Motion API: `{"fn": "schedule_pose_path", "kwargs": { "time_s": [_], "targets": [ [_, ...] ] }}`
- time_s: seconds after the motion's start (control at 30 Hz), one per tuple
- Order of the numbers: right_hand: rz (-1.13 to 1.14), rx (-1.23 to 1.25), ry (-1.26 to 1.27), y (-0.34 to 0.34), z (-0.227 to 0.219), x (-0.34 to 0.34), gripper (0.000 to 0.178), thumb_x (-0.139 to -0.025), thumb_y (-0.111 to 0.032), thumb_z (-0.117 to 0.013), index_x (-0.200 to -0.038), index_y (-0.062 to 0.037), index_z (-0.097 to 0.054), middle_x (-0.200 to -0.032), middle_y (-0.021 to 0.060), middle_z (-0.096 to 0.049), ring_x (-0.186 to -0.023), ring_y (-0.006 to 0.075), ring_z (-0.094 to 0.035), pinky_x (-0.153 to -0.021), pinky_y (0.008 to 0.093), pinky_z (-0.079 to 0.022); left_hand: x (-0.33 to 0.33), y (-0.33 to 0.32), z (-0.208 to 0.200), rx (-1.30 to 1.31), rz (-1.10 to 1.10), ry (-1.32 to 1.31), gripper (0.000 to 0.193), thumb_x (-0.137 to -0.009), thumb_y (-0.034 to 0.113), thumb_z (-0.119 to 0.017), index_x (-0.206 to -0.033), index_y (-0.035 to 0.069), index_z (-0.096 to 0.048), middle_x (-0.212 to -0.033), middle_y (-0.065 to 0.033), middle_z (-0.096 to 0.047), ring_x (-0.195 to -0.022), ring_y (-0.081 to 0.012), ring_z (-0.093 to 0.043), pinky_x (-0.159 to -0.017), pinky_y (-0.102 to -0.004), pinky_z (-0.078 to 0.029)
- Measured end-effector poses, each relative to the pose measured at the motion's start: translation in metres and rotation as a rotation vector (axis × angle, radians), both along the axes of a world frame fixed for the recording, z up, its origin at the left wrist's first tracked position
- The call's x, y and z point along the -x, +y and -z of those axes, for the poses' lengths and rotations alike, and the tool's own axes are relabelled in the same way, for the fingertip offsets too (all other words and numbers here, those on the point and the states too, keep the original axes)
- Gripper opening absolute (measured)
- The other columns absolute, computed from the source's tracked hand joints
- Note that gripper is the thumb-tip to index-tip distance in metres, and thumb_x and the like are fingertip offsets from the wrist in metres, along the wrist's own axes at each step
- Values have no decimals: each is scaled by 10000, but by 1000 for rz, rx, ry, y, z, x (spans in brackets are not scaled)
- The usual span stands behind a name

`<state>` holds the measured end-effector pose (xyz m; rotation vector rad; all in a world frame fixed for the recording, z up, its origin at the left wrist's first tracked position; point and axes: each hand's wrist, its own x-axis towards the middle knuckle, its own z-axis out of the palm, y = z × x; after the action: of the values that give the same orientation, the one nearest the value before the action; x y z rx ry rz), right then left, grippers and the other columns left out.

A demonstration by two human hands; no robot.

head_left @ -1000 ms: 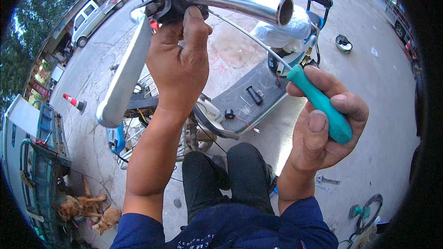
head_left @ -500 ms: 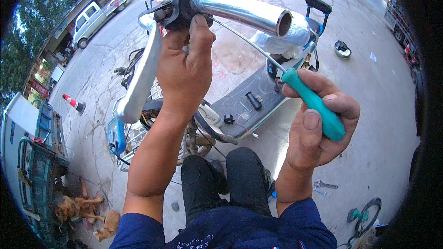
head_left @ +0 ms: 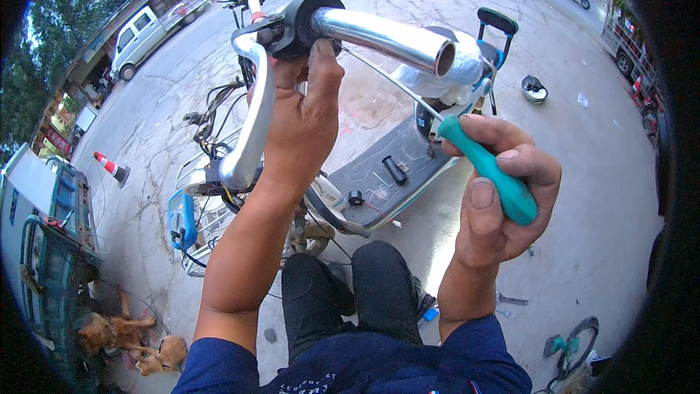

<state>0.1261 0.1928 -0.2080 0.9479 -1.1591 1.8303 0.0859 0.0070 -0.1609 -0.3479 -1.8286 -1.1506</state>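
Observation:
My left hand (head_left: 300,120) is closed around the underside of a black handlebar housing (head_left: 300,23), thumb pressed up against it. A silver brake lever (head_left: 255,113) hangs down from that housing, beside my left wrist. Out of the housing to the right runs the bare chrome handlebar tube (head_left: 386,33), its open end showing. In my right hand (head_left: 503,190) is a screwdriver (head_left: 496,175) with a teal handle, fingers wrapped round it. Its thin shaft slants up to the housing's lower right side, near my left thumb. The tip's exact seat is hidden.
Below is the scooter's grey footboard (head_left: 364,168), bearing a black grip (head_left: 396,170) and small parts. A white front basket (head_left: 211,222) is at left. Wrenches (head_left: 510,299) lie on the ground at right. Two dogs (head_left: 120,332) lie by a green cart (head_left: 55,263).
The handlebar and both hands sit slightly differently in the picture, the housing a little lower and farther right. The screwdriver still reaches the housing. A car and a blue three-wheeler now show on the road.

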Motion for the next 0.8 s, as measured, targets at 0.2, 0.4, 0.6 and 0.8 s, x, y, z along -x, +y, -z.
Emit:
{"fn": "schedule_pose_path", "kwargs": {
  "time_s": [0.2, 0.4, 0.6, 0.8],
  "targets": [
    [16, -103, 15, 15, -20, -2, 347, -827, -143, -594, -1149, -48, -506, -1075, 188, -564, -904, 259, -649, -822, 402, -568, 4, -2, 4, -44, 39, 46, 347, -993, 292, -581, -861, -14, -676, -744, -64, -679, -681, -111, -616, -644, -268, -487],
    [301, -183, 119, 22, -29, -1, 412, -876, -100, -691, -1205, 7, -467, -1050, 182, -628, -892, 216, -660, -809, 351, -566, 6, -5, 7, 2, 11, 33, 344, -999, 301, -571, -902, -12, -676, -752, -63, -676, -691, -109, -598, -650, -268, -479],
    [545, -346, 150, 32, -36, -8, 455, -893, -196, -720, -1231, 8, -494, -1045, 143, -653, -949, 186, -632, -869, 322, -506, 3, -2, 7, -44, 54, 1, 338, -1007, 311, -558, -947, -2, -670, -771, -56, -673, -713, -110, -597, -670, -270, -480],
    [555, -368, 132, 35, -47, -20, 488, -898, -166, -697, -1280, 27, -462, -1146, 162, -620, -976, 182, -628, -888, 324, -492, 9, -2, 14, 2, -7, 62, 316, -1008, 301, -555, -981, 5, -663, -788, -47, -672, -726, -109, -602, -683, -275, -487]
  ]
}}
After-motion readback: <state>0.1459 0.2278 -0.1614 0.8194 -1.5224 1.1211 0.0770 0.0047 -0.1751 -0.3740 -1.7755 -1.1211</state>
